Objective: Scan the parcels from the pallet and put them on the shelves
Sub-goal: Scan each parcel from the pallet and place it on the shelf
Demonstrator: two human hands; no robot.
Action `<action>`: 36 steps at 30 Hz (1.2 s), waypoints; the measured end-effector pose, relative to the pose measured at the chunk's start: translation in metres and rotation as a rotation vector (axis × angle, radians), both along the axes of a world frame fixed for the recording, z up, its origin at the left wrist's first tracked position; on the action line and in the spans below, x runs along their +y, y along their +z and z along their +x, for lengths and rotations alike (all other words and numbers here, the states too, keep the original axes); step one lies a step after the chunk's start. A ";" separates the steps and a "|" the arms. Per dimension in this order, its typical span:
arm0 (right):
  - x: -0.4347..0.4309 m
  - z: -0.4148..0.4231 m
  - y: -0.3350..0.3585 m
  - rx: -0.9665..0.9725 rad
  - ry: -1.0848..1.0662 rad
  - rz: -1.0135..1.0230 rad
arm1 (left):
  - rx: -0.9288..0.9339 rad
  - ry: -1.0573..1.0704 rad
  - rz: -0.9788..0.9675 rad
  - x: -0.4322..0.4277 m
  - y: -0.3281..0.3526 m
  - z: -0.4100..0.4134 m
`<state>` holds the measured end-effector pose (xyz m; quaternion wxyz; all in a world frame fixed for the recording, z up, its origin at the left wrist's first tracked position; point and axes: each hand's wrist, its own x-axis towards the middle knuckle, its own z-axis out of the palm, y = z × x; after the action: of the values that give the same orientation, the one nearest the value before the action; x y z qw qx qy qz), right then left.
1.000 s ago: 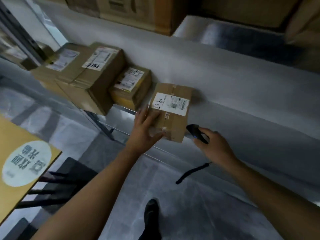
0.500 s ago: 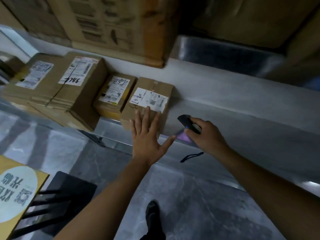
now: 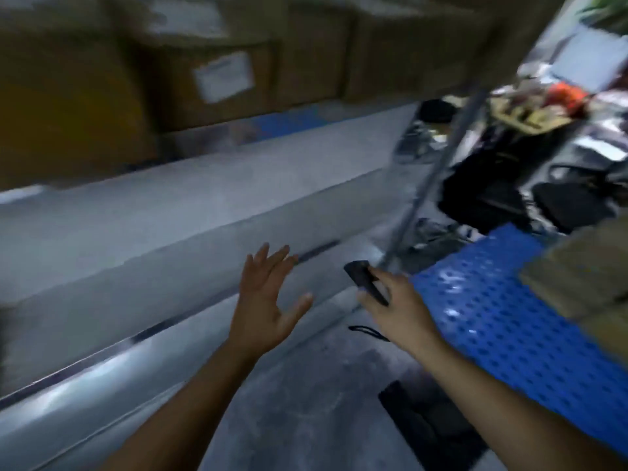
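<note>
Here, brown cardboard parcels (image 3: 577, 277) sit stacked on a blue perforated pallet (image 3: 492, 317) at the right edge of a motion-blurred view, none of them in hand. The right hand (image 3: 401, 307), nearest the pallet, is curled round a small black handheld scanner (image 3: 365, 280), whose wrist strap (image 3: 368, 332) dangles below. The left hand (image 3: 265, 300) holds nothing, fingers spread apart, hovering in front of a grey metal shelf (image 3: 170, 205); larger labelled boxes (image 3: 221, 79) fill the level above. This looks like the gap between parcels: the next move likely calls for the free hand to reach right to the pallet, lift a parcel and turn its label toward the scanner.
</note>
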<state>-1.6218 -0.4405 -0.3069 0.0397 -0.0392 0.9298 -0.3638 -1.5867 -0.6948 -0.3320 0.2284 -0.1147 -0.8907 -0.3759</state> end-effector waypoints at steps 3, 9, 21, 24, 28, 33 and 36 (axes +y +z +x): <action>0.137 0.018 0.019 0.022 -0.237 0.006 | 0.066 -0.220 -0.016 0.126 0.006 -0.042; 0.346 0.082 0.047 -0.029 -0.610 0.009 | -0.055 -0.599 -0.030 0.357 0.029 -0.095; 0.456 0.075 0.004 -0.146 -0.849 0.048 | -0.265 -0.771 0.003 0.573 0.095 -0.283; 0.459 0.050 -0.008 -0.158 -0.833 0.100 | -0.289 -0.844 -0.019 0.592 0.092 -0.314; 0.466 0.031 -0.019 -0.116 -0.832 0.089 | -0.181 -0.889 0.046 0.608 0.073 -0.316; 0.471 0.029 -0.021 -0.080 -0.804 0.084 | -0.108 -0.771 0.159 0.588 0.067 -0.281; 0.473 0.043 -0.027 -0.027 -0.793 -0.011 | -0.068 -0.707 0.209 0.535 0.057 -0.229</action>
<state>-1.5790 0.0320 -0.3337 -0.0918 0.3273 0.8703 -0.3565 -1.8159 -0.1599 -0.2754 0.0653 -0.3789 -0.7600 -0.5240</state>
